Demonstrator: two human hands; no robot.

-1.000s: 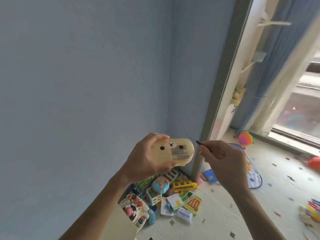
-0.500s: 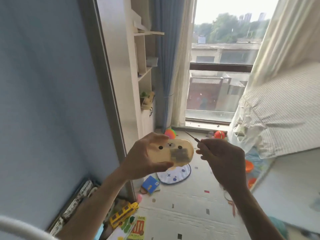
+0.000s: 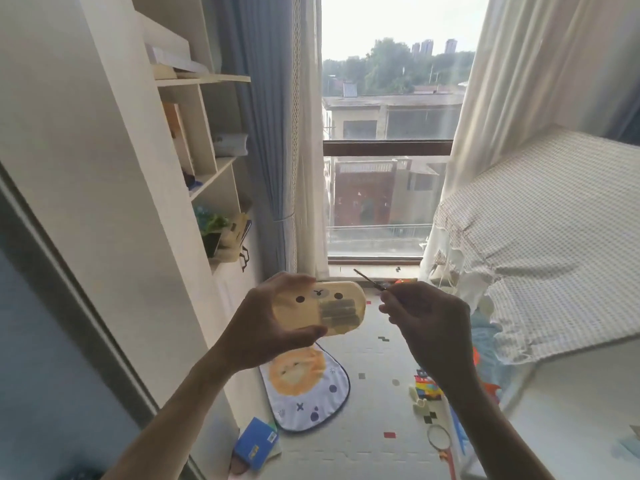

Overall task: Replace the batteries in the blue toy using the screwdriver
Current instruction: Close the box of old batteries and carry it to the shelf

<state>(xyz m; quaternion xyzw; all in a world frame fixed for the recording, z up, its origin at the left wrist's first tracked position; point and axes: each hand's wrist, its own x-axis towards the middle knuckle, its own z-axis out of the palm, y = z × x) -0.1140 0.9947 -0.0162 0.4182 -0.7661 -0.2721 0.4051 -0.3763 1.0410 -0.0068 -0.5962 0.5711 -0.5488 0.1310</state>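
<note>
My left hand (image 3: 273, 327) grips a flat cream-yellow toy (image 3: 322, 308) with a bear face drawn on its underside. Its battery bay is uncovered and several batteries (image 3: 337, 311) lie side by side in it. My right hand (image 3: 429, 320) pinches a thin screwdriver (image 3: 369, 279) by the handle, its shaft pointing up and left, a little above and to the right of the toy and apart from it. Both hands are raised at chest height above the floor. No blue side of the toy shows from here.
A white shelf unit (image 3: 207, 140) stands at the left, with curtains and a window (image 3: 381, 168) ahead. A bed with a checked cover (image 3: 540, 244) fills the right. On the floor lie a lion mat (image 3: 304, 386), a blue book (image 3: 256, 441) and small toys (image 3: 427, 386).
The view has swung right, from the blue wall and toy pile to the window and bed. Both hands keep their grips; the screwdriver stays just right of the toy.
</note>
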